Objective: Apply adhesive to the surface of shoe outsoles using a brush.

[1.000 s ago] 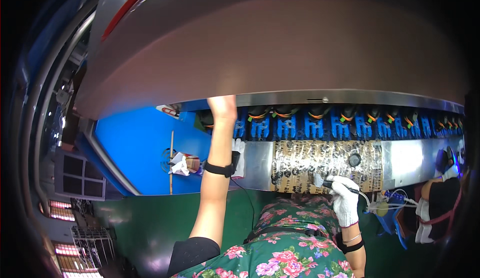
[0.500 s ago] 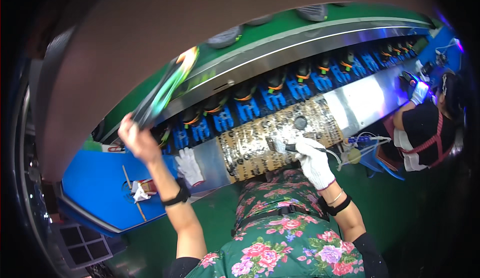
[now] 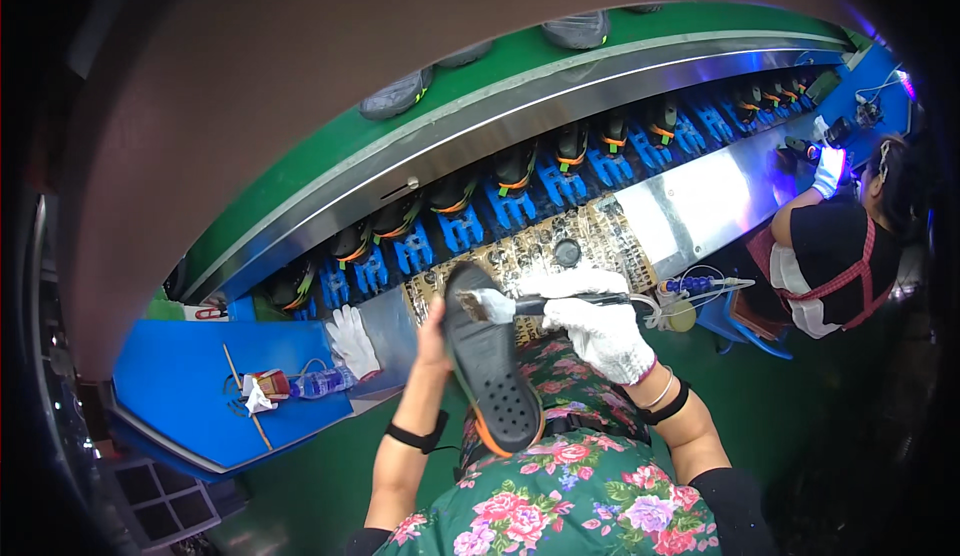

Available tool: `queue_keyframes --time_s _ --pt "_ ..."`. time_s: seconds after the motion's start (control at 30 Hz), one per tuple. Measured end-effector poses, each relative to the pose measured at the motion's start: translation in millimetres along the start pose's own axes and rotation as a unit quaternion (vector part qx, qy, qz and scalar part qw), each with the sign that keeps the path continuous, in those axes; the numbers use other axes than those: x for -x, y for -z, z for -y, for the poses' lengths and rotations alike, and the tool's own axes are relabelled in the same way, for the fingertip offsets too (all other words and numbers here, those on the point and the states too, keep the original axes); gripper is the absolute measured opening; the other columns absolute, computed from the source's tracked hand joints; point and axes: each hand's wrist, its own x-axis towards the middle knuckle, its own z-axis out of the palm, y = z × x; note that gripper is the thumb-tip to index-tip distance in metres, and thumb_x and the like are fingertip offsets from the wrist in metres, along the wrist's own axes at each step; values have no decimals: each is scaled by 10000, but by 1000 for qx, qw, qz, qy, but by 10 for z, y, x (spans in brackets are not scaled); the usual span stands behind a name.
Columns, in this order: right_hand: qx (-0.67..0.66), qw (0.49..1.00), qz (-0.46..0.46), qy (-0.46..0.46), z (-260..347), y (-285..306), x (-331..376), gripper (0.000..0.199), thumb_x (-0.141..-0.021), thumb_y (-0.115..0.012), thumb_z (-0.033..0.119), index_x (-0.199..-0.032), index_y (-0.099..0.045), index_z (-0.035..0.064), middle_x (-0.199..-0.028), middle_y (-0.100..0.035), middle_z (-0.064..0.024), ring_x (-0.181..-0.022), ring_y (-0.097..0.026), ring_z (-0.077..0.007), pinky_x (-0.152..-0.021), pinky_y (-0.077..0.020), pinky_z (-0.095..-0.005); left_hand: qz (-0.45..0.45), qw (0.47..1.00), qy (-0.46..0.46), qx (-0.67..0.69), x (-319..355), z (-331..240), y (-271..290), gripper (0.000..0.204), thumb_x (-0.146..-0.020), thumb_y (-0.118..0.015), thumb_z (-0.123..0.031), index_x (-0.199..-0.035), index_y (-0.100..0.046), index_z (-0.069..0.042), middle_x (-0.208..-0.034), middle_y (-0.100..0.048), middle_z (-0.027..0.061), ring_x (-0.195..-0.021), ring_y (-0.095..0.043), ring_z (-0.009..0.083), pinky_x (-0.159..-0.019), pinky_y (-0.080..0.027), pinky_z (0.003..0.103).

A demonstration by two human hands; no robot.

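Apron: The green flowered apron [image 3: 560,496] is closest, just under the heel.
Left hand: The bare left hand [image 3: 432,338] holds the left side of the shoe sole.
Right hand: The white-gloved right hand [image 3: 598,331] is closed around a brush [image 3: 497,307]. Its bristles touch the sole near the top.
Shoe sole: The shoe sole [image 3: 487,361] is long and black, with round dots in the heel and an orange rim below. It is up in the air by the counter's near edge, hiding some of it.
Counter: Taped brown on the counter [image 3: 610,224], with a round black thing [image 3: 567,252] there.
Left end: A loose glove [image 3: 352,343] lies here. By the blue table's [image 3: 180,371] right edge is a clear bottle [image 3: 322,384]; I can't tell what's inside.
Far edge: Blue holders [image 3: 511,208] stand in a row behind.
Right end: Another person [image 3: 835,246] works here.
Green belt: Grey shoes [image 3: 577,30] sit farthest back.
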Motion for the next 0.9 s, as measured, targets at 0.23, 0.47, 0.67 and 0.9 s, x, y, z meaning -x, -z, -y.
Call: queue_keyframes --time_s 0.23,0.47,0.67,0.9 --pt "151 985 -30 76 57 114 12 223 -862 -701 -54 -1083 -725 -72 -1179 -737 -206 -1012 -724 -227 -876 -589 -316 339 877 216 264 400 386 -597 1264 -790 -199 -997 -1549 -386 -3 -1415 -550 303 -1288 -576 455 -1113 -459 538" --pt "252 963 -22 98 134 -165 -149 178 -839 -734 -50 -1014 -760 -22 -1046 -773 -166 -838 -706 -158 -696 -561 -282 118 935 124 311 351 -193 -985 1188 -802 -162 -991 -1393 -534 -30 -1165 -680 180 -1030 -695 337 -979 -551 487" --pt "535 724 50 433 173 -247 -483 368 -780 -758 20 -1146 -763 60 -1157 -750 -151 -980 -713 -301 -823 -569 -385 40 967 9 252 465 -152 -1072 1007 -918 -206 -885 -1482 -496 -102 -1325 -649 98 -1158 -656 256 -1016 -540 424" --pt "521 753 112 387 75 -462 -326 265 -781 -781 -26 -1031 -790 61 -1070 -775 -142 -937 -739 -283 -813 -574 -358 126 980 0 155 438 -48 -937 1093 -877 -172 -922 -1579 -361 -106 -1512 -521 133 -1364 -541 289 -1129 -468 455"
